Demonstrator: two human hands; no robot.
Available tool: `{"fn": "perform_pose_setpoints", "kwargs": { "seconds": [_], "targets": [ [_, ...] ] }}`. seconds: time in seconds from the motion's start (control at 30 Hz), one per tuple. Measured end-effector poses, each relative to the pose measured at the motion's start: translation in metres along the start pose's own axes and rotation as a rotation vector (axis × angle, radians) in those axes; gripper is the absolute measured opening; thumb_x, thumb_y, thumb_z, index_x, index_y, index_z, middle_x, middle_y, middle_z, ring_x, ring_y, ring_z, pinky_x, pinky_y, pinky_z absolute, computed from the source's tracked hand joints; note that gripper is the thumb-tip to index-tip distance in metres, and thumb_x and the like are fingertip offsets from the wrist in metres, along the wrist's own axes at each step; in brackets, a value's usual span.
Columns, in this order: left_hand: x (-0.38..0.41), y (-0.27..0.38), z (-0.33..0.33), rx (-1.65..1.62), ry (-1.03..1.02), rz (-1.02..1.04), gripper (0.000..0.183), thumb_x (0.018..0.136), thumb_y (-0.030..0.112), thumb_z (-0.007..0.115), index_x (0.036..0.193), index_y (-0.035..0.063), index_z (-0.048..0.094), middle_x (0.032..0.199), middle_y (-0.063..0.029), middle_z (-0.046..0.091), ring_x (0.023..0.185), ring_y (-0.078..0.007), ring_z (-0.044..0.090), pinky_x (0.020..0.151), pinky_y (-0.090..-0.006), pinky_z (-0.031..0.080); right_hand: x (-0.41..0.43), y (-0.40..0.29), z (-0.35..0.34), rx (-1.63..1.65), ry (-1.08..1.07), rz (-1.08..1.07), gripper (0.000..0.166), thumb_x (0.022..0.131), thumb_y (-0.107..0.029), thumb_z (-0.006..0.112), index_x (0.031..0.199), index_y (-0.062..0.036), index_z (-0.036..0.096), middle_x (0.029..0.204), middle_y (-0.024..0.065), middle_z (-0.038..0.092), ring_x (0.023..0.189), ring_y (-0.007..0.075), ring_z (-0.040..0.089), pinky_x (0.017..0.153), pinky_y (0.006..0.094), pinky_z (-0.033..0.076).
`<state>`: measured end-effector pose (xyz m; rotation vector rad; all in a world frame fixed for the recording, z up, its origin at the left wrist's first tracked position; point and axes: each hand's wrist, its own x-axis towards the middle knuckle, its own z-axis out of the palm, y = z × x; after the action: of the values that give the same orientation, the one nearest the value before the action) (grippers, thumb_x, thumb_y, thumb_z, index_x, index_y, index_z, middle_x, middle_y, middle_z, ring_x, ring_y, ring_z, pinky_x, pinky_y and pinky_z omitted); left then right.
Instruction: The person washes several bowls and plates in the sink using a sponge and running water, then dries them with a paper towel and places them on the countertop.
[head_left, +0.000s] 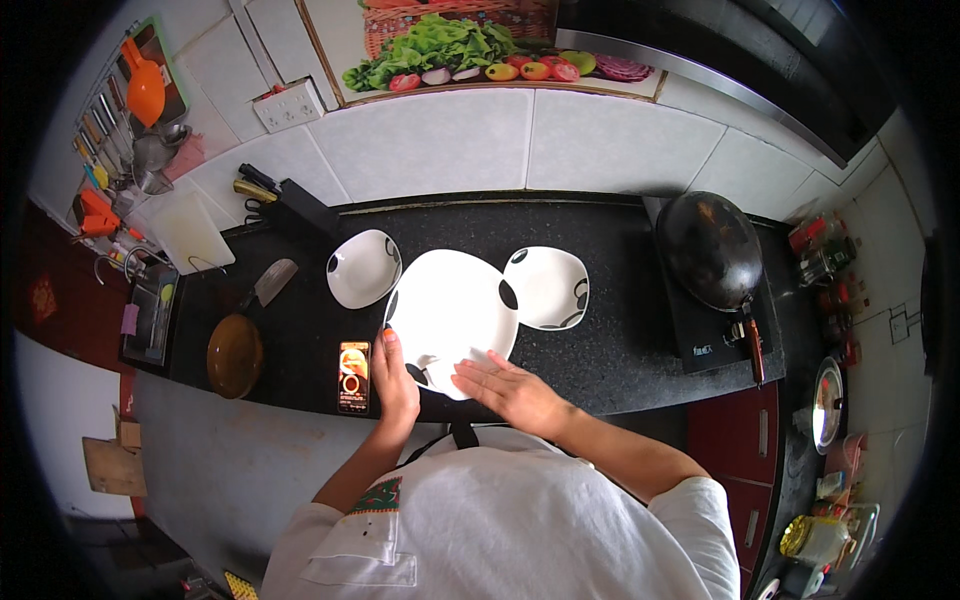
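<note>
A large white rounded-square plate (450, 300) with black oval marks is tilted up before me, over the counter's front part. My left hand (395, 379) grips its left edge, thumb along the rim. At the plate's lower edge my right hand (514, 390) presses a white cloth or tissue (444, 373) against the surface, fingers extended. The cloth's outline partly blends with the plate. Two smaller white dishes with black marks lie behind it: the left dish (364, 270) and the right dish (551, 289). A lit phone (354, 376) lies left of my left hand.
On the left are a cleaver (274, 283), a brown oval bowl (235, 356), a knife block (304, 211) and a sink (148, 319). A black wok (709, 251) sits on the induction cooker (712, 349) at right, its handle pointing towards the front edge.
</note>
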<state>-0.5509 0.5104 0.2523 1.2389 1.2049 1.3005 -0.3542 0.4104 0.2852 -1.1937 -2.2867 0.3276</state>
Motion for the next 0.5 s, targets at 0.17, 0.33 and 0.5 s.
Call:
{"fn": "perform_pose_setpoints", "kwargs": {
  "seconds": [0.17, 0.33, 0.5],
  "targets": [
    [0.013, 0.002, -0.026, -0.108, -0.136, -0.18, 0.043, 0.102, 0.033, 0.041, 0.117, -0.005, 0.055, 0.11, -0.0095, 0.059, 0.103, -0.0151, 0.052, 0.095, -0.0283, 0.037, -0.013, 0.038, -0.022, -0.199, -0.025, -0.028, 0.042, 0.087, -0.007, 0.052, 0.13, -0.0072, 0.052, 0.135, 0.0067, 0.051, 0.13, 0.0212, 0.044, 0.112, 0.043, 0.033],
    [0.033, -0.032, -0.044, -0.299, -0.105, -0.573, 0.052, 0.099, 0.037, 0.045, 0.131, -0.0037, 0.045, 0.132, -0.0132, 0.052, 0.12, -0.0207, 0.05, 0.1, -0.0325, 0.04, -0.024, 0.082, -0.019, -0.333, 0.256, 0.316, 0.045, 0.082, 0.005, 0.051, 0.125, -0.0069, 0.057, 0.134, 0.01, 0.052, 0.131, 0.0282, 0.043, 0.112, 0.0479, 0.031],
    [0.061, -0.078, -0.013, -0.248, 0.028, -0.6, 0.052, 0.098, 0.046, 0.044, 0.134, 0.0088, 0.042, 0.131, -0.0105, 0.049, 0.116, -0.0223, 0.05, 0.091, -0.0395, 0.046, -0.044, 0.064, 0.0, -0.236, 0.502, 0.618, 0.043, 0.083, 0.013, 0.048, 0.122, -0.004, 0.057, 0.129, 0.0166, 0.055, 0.127, 0.0353, 0.047, 0.11, 0.0507, 0.03]
  ]
}}
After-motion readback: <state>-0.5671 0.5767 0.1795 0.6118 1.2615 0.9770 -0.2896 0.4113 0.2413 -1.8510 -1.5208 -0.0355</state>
